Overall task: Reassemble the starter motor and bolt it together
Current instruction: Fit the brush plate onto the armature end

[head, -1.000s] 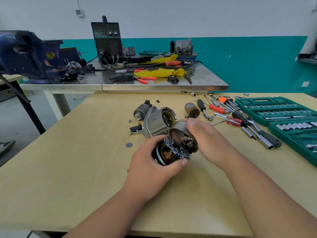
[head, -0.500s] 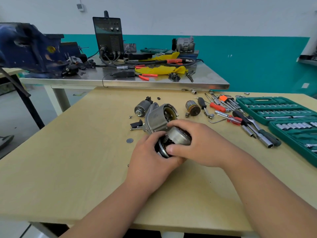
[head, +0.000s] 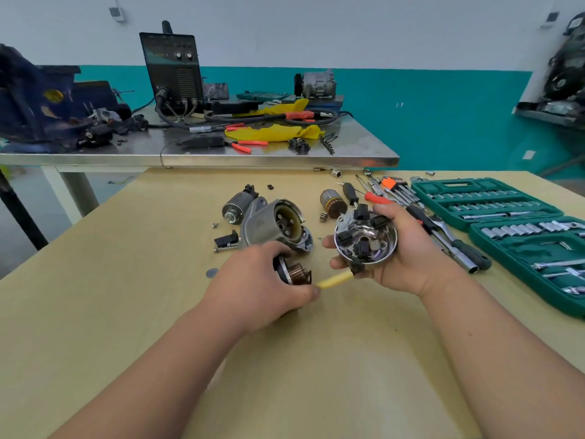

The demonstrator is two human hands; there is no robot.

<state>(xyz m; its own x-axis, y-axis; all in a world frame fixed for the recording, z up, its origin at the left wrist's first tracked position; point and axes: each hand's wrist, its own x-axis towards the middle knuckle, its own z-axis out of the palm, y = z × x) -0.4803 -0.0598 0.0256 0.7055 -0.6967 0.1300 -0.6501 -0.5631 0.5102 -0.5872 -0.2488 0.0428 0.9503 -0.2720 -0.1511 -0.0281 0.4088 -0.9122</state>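
Since the last frame you have split the two parts: the end cap (head: 365, 239) has come off the motor body (head: 292, 273) and now sits to its right, open side toward the camera. Your right hand (head: 411, 251) cups the end cap from behind, thumb at the top rim, fingertips showing at its left edge. Your left hand (head: 262, 288) is wrapped round the motor body, just in front of the drive housing (head: 272, 223) lying on the wooden table (head: 126, 312).

Containers: the end cap holds four black brush holders (head: 343, 237) round a centre hole. Well to the right of the drive housing, the two halves of the green socket case (head: 493, 185) hold rows of sockets (head: 519, 231) and bars.

Hard to see: your left hand covers most of the motor body; only its copper end shows. A yellow-sleeved lead (head: 335, 278) runs from the end cap's lower edge to your left thumb tip; contact cannot be told.

Writing: print on the black machine (head: 172, 68) behind the drive housing is too blurred to read.
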